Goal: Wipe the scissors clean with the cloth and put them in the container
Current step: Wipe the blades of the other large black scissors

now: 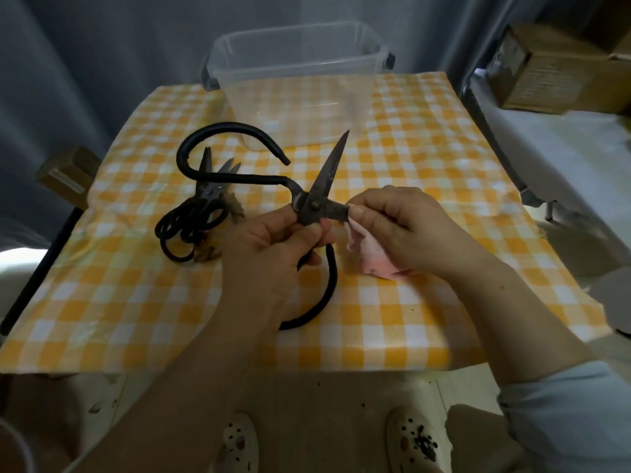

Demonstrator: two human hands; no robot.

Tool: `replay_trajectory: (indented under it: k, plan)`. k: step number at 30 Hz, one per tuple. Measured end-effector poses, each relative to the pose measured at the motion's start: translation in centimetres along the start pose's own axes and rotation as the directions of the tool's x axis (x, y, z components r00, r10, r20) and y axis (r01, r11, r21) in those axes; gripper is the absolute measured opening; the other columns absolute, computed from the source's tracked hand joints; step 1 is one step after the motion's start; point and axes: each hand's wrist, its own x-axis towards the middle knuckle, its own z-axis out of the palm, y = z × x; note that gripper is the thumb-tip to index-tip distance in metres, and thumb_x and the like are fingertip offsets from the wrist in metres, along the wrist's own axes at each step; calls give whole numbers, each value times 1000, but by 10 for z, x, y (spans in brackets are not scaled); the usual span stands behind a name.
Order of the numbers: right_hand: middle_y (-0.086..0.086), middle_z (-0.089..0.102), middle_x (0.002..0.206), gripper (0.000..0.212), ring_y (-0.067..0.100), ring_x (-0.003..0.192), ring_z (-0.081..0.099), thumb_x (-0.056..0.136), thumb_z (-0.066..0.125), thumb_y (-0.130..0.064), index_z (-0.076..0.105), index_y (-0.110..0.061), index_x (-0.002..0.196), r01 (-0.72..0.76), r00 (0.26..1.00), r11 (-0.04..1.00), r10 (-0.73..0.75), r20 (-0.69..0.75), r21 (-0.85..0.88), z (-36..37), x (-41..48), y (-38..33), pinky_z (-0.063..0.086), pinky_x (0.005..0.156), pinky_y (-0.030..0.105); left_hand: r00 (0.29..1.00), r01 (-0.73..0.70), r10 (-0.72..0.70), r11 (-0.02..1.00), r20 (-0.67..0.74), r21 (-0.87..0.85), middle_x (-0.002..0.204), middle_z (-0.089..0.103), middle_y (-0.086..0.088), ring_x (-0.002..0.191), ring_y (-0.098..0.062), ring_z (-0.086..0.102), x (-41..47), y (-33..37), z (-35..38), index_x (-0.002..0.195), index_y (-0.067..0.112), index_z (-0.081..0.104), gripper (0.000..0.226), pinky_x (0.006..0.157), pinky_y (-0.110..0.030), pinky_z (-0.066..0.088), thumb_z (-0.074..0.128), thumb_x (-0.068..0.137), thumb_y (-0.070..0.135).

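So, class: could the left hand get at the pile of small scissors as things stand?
Probably not yet: the left hand grips the large scissors. The small scissors lie close beside it, nothing between.

From your right hand [392, 227], a stretch of checked tablecloth [426, 138] runs unobstructed to the lidless container [297, 97] at the table's far edge. On the left, the open scissors [314, 204] you hold raise a blade and a handle loop toward it. A pile of smaller scissors [205, 192] lies beside them.
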Motion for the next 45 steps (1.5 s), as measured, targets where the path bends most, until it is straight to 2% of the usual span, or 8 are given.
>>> replay_trajectory:
  k: [5, 10, 13, 19, 25, 31, 39, 45]
  plan:
    - [4, 66, 76, 25, 11, 74, 53, 96, 48, -22, 68, -7, 91, 20, 999, 999, -18, -42, 33, 13, 3, -8, 33, 66, 4, 1000, -18, 17, 998, 16, 59, 73, 74, -2, 65, -9, 66, -3, -1, 4, 88, 21, 71, 26, 60, -19, 52, 63, 83, -3]
    - [-7, 66, 72, 23, 5, 68, 57, 90, 46, -35, 66, -24, 87, 13, 1000, 997, -11, -23, 76, 9, 2, -2, 33, 68, 7, 1000, 17, -17, 1000, 8, -17, 68, 73, 0, 69, -11, 70, -5, 1, 3, 89, 11, 72, 22, 58, -17, 52, 62, 81, -7]
    - [4, 67, 73, 15, 13, 65, 58, 89, 47, -36, 60, -35, 82, 13, 1000, 997, -12, -16, 80, 1, 0, 2, 43, 60, 20, 999, 35, -36, 997, -17, -63, 68, 72, -2, 69, -15, 69, -5, 2, 2, 93, 6, 71, 21, 57, -18, 52, 63, 80, -8]
    - [8, 66, 73, 17, 18, 64, 55, 95, 53, -24, 65, -26, 84, -35, 999, 992, 35, -4, 119, -9, -5, 7, 43, 57, 25, 999, 16, -18, 998, -33, -64, 72, 73, -2, 73, -15, 71, -3, 7, -1, 88, 14, 71, 25, 58, -18, 53, 61, 83, -8]
    - [-5, 64, 70, 20, 1, 62, 56, 94, 53, -19, 64, -26, 80, -84, 996, 972, 81, 23, 217, -6, -6, 0, 41, 57, 11, 999, 46, -47, 999, -14, -27, 72, 73, -1, 73, -12, 70, -3, 6, 1, 89, 16, 71, 24, 58, -17, 52, 61, 84, -5]
    - [-1, 68, 74, 17, 12, 67, 57, 93, 55, -18, 70, -16, 85, -53, 999, 984, 54, 0, 169, -7, -6, 4, 41, 59, 14, 997, 74, -76, 995, -27, -74, 70, 72, -2, 70, -13, 70, -5, 6, 2, 90, 10, 72, 22, 57, -18, 53, 62, 81, -8]
    - [-4, 63, 66, 17, 10, 59, 53, 93, 54, -19, 68, -22, 83, -51, 999, 995, 49, 17, 90, -12, -7, 6, 38, 53, 16, 995, 82, -87, 994, -53, -79, 71, 73, -4, 70, -14, 71, -4, 8, 0, 89, 10, 72, 22, 58, -18, 53, 61, 82, -8]
    - [-14, 62, 78, 17, -2, 66, 56, 93, 54, -23, 64, -31, 82, -207, 972, 974, 215, -97, 87, -26, -20, 19, 42, 53, 10, 982, 19, -46, 989, -184, -149, 75, 74, -3, 76, -17, 71, 9, 19, -19, 88, 10, 72, 18, 60, -18, 53, 61, 84, -4]
